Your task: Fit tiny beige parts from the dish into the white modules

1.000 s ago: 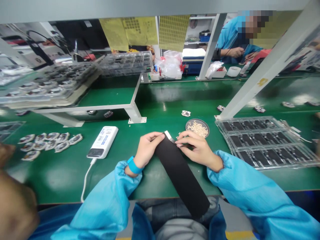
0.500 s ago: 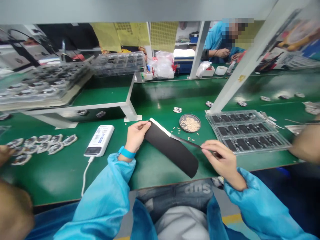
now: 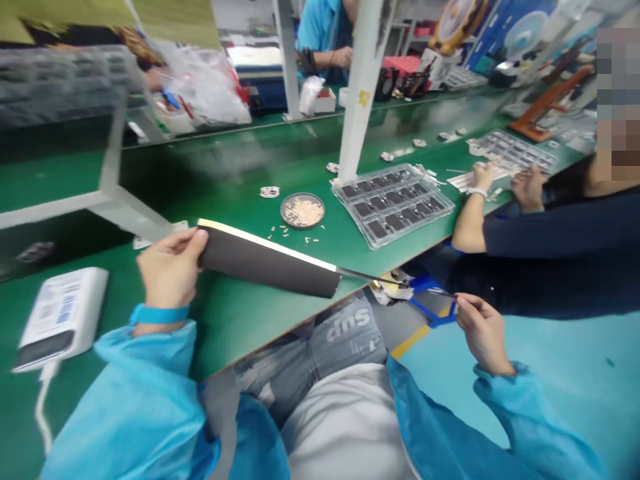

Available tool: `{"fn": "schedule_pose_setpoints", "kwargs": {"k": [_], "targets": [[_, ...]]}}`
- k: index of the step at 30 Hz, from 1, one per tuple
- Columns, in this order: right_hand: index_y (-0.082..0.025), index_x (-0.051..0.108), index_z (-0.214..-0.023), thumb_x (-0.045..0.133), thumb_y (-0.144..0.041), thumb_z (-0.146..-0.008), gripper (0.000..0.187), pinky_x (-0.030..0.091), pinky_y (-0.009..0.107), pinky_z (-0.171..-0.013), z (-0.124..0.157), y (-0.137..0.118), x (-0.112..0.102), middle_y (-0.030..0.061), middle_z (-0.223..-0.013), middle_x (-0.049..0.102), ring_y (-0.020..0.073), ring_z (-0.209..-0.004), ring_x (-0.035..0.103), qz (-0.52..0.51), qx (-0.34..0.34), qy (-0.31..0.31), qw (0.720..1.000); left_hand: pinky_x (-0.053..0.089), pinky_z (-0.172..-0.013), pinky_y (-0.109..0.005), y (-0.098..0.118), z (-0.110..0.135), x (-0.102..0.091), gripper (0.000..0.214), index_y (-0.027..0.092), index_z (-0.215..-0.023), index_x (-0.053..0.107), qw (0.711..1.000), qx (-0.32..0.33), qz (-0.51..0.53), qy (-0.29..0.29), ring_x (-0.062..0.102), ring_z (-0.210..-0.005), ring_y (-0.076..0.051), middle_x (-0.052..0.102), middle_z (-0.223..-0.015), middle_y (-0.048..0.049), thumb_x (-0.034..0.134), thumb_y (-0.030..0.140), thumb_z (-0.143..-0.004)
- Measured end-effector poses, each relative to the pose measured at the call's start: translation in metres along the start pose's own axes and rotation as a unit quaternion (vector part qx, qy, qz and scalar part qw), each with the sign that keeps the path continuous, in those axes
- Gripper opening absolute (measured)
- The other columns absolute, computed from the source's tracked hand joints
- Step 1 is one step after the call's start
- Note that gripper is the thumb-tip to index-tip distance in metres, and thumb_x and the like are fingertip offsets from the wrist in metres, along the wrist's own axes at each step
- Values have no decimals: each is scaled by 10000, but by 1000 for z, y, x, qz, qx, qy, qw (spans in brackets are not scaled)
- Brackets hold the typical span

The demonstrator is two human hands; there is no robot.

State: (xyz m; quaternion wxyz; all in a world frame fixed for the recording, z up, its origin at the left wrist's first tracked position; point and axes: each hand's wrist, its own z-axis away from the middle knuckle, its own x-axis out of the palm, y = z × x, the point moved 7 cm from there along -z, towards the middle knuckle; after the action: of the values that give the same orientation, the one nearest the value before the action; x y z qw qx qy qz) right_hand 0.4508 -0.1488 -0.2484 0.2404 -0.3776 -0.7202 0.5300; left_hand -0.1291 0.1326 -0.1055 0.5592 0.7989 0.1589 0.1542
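Observation:
My left hand (image 3: 169, 268) is closed on the left end of a long black strip with a pale edge (image 3: 265, 259), holding it level over the green bench (image 3: 240, 180). My right hand (image 3: 481, 328) is off the bench edge to the right, pinching a thin liner (image 3: 373, 277) that stretches from the strip's right end to my fingers. A round dish of small pale parts (image 3: 303, 211) sits beyond the strip, with a few parts scattered beside it.
A clear tray of black parts (image 3: 395, 203) lies right of the dish, by a white post (image 3: 359, 93). A white power bank (image 3: 60, 317) with a cable is at my left. A person in dark sleeves (image 3: 550, 233) works at the right; another works across the bench.
My right hand has drawn away to the right and off the bench, peeling the liner out from the strip. The strip has swung to level, and my view has turned right.

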Motion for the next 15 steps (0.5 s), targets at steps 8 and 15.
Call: {"fn": "schedule_pose_setpoints", "kwargs": {"k": [8, 15], "targets": [[-94, 757, -854, 772, -455, -683, 400, 417, 284, -518, -38, 56, -14, 20, -547, 602, 142, -503, 518, 134, 107, 3, 985, 511, -589, -179, -3, -7, -4, 305, 191, -1099, 728, 994, 85, -73, 20, 575, -649, -53, 738, -853, 76, 778, 271, -809], [-113, 704, -878, 691, -392, -912, 282, 551, 351, -828, -103, 85, 69, 27, -852, 720, 178, -825, 684, 272, 133, -96, 948, 478, -558, -162, 21, 18, 3, 354, 211, -994, 759, 987, 125, -96, 12, 541, -635, -50, 765, -872, 85, 811, 426, -717]]}}
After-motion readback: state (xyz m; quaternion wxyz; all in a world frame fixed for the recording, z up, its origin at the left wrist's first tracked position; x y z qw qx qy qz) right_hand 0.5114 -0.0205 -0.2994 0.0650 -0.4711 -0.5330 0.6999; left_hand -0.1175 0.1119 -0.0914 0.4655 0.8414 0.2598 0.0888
